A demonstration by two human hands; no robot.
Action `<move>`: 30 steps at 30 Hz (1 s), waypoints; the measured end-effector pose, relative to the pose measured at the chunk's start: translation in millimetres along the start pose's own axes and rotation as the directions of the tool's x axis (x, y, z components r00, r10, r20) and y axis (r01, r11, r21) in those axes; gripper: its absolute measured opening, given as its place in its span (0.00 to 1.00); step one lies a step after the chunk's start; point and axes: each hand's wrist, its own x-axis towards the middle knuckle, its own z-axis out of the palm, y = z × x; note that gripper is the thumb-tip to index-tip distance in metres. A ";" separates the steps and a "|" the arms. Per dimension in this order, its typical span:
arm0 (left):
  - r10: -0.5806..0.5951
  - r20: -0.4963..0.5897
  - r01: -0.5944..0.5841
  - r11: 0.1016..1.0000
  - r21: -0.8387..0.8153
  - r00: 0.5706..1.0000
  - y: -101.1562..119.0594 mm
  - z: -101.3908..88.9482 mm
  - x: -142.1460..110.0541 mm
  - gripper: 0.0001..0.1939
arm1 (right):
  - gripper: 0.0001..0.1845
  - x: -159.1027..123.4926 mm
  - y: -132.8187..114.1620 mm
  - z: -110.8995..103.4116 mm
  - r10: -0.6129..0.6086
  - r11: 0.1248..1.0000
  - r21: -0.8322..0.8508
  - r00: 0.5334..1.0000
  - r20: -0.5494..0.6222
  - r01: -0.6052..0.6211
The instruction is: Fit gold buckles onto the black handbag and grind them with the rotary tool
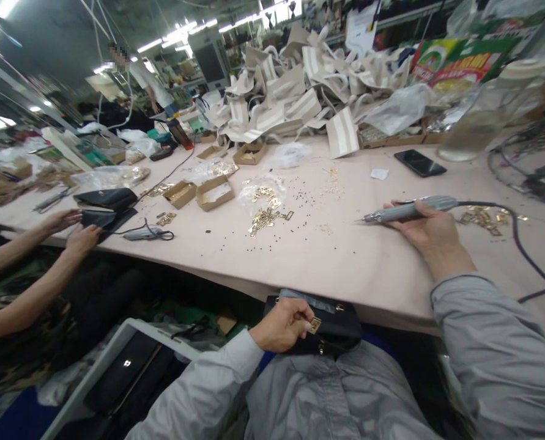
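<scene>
1 gold pc (315, 325), L pinch grip (283, 325)

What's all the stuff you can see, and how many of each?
Table: one, pale pink, middle
Power tools: at least two, grey, right hand and table's left
Metal plate: one, gold, left hand
Metal pieces: many, gold, heaped on table
Tiny bits: many, black, scattered on table
Boxes: several, brown, on table
Phone: one, black, table's right
Jug: one, clear, beside phone
Fabric pieces: many, beige, piled at back
Bag: one, black, by table's near edge
Crate: one, white, lower left
Co-worker's hands: two, bare, left
Background: too blurred to count
Own hands: two, bare, one lower middle, one right
Own sleeves: two, grey, bottom
</scene>
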 end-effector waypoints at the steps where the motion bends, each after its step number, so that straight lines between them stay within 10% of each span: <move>1: 0.036 0.022 -0.037 0.999 0.028 0.999 1.7 -2.6 1.6 0.07 | 0.09 -0.7 -0.3 0.4 -0.002 1.000 -0.009 1.000 0.001 0.002; 9: 0.079 0.154 -0.070 0.996 -0.061 0.985 10.4 -8.9 14.9 0.04 | 0.09 -3.1 -3.7 3.3 0.007 0.999 -0.046 1.000 -0.016 -0.008; 18: 0.065 0.081 -0.020 0.883 -0.469 0.995 14.1 -7.5 27.2 0.20 | 0.11 2.1 -3.3 1.4 0.044 0.998 0.053 0.998 -0.043 -0.042; 30: 0.056 0.014 -0.041 0.863 -0.504 0.998 16.8 2.3 29.9 0.21 | 0.09 3.2 -4.3 -0.2 0.030 0.999 -0.010 0.999 -0.011 -0.030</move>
